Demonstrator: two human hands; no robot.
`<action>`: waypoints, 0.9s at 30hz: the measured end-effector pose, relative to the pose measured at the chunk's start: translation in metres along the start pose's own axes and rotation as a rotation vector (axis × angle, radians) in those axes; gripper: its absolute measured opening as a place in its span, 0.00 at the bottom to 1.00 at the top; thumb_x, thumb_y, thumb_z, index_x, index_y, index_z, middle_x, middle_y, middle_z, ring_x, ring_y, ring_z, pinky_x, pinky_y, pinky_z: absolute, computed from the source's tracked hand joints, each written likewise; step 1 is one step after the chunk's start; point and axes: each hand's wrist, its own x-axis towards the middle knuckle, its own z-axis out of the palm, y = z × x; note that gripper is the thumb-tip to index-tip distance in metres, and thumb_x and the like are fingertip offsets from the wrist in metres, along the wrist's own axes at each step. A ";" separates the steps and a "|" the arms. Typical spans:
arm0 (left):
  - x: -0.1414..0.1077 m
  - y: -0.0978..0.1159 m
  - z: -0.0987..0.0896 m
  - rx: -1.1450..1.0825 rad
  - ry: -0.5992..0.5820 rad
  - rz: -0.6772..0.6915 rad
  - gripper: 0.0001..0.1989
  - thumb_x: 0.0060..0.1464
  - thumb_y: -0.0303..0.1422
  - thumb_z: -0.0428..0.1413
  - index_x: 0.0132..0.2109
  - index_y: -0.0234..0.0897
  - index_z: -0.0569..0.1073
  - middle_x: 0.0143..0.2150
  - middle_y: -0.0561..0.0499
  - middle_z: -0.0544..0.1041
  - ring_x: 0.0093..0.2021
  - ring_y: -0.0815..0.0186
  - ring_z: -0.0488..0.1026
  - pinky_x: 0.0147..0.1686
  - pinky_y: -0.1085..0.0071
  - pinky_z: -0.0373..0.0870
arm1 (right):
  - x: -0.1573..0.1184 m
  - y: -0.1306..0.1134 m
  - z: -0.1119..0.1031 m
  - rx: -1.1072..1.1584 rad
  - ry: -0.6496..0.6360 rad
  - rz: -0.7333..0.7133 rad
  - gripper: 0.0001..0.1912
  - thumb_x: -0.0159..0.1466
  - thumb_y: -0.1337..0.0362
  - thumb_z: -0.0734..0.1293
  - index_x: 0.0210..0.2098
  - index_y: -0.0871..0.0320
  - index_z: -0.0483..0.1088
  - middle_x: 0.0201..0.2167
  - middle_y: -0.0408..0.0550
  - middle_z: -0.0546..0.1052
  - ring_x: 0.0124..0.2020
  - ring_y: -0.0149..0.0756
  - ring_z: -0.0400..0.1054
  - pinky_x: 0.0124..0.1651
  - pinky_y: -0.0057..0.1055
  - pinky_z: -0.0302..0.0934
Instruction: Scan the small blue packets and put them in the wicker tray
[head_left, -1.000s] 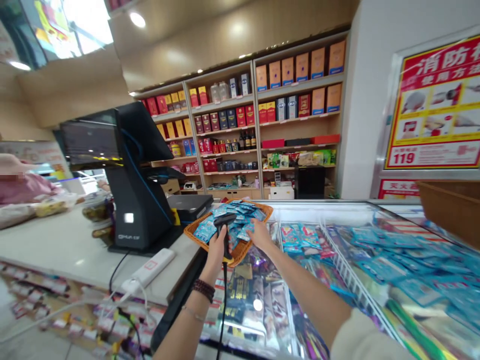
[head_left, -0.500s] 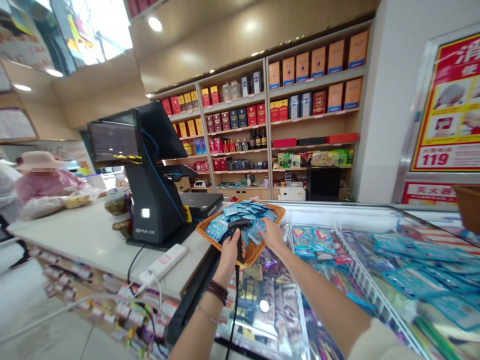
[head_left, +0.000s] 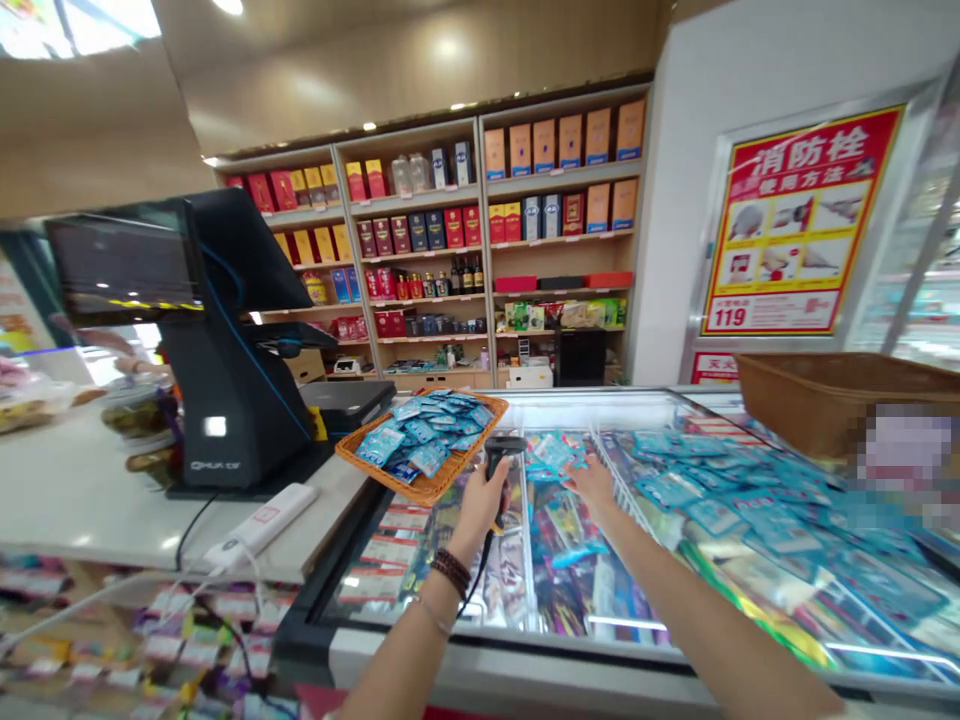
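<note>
My left hand [head_left: 480, 512] grips a black handheld barcode scanner [head_left: 496, 458], its cord trailing down past my wrist. To the left of it, a woven wicker tray [head_left: 390, 476] holds a heap of small blue packets [head_left: 420, 432]. My right hand [head_left: 592, 487] reaches over a glass-topped freezer chest [head_left: 585, 408]. A loose blue packet [head_left: 555, 453] lies just beyond its fingertips, and I cannot tell whether the fingers hold it. More packets fill the freezer's compartments on both sides of a wire divider.
A black till terminal [head_left: 217, 340] stands on the white counter [head_left: 75, 490], with a white power strip [head_left: 259, 525] in front. A brown plastic crate [head_left: 817, 400] sits at the freezer's far right. Shelves of boxed liquor [head_left: 427, 240] fill the back wall.
My right hand has left the wicker tray and moved right over the freezer. The view has swung left and tilted, and the scanner stays in my left hand.
</note>
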 end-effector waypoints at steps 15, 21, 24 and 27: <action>-0.029 -0.024 0.098 -0.075 -0.172 -0.023 0.43 0.44 0.79 0.73 0.31 0.44 0.71 0.24 0.56 0.70 0.19 0.70 0.66 0.21 0.71 0.60 | -0.019 0.001 -0.061 0.215 0.154 -0.035 0.37 0.50 0.52 0.88 0.58 0.48 0.80 0.22 0.27 0.61 0.36 0.50 0.84 0.60 0.63 0.88; -0.030 -0.020 0.098 -0.065 -0.185 -0.025 0.42 0.45 0.78 0.73 0.31 0.44 0.71 0.23 0.56 0.70 0.19 0.69 0.65 0.21 0.71 0.61 | -0.019 0.003 -0.058 0.229 0.176 -0.028 0.39 0.51 0.49 0.89 0.59 0.49 0.80 0.23 0.27 0.63 0.36 0.51 0.85 0.61 0.65 0.88; -0.030 -0.020 0.098 -0.062 -0.189 -0.025 0.41 0.47 0.77 0.73 0.31 0.44 0.72 0.22 0.55 0.70 0.20 0.69 0.65 0.21 0.71 0.61 | -0.018 0.004 -0.060 0.230 0.163 -0.039 0.41 0.47 0.47 0.91 0.56 0.49 0.79 0.23 0.27 0.65 0.36 0.50 0.84 0.59 0.63 0.88; -0.030 -0.021 0.097 -0.056 -0.194 -0.040 0.41 0.48 0.77 0.73 0.31 0.44 0.72 0.22 0.55 0.70 0.20 0.68 0.66 0.21 0.71 0.60 | -0.017 0.005 -0.061 0.222 0.152 -0.054 0.42 0.46 0.45 0.91 0.55 0.50 0.79 0.23 0.28 0.67 0.34 0.49 0.84 0.58 0.63 0.88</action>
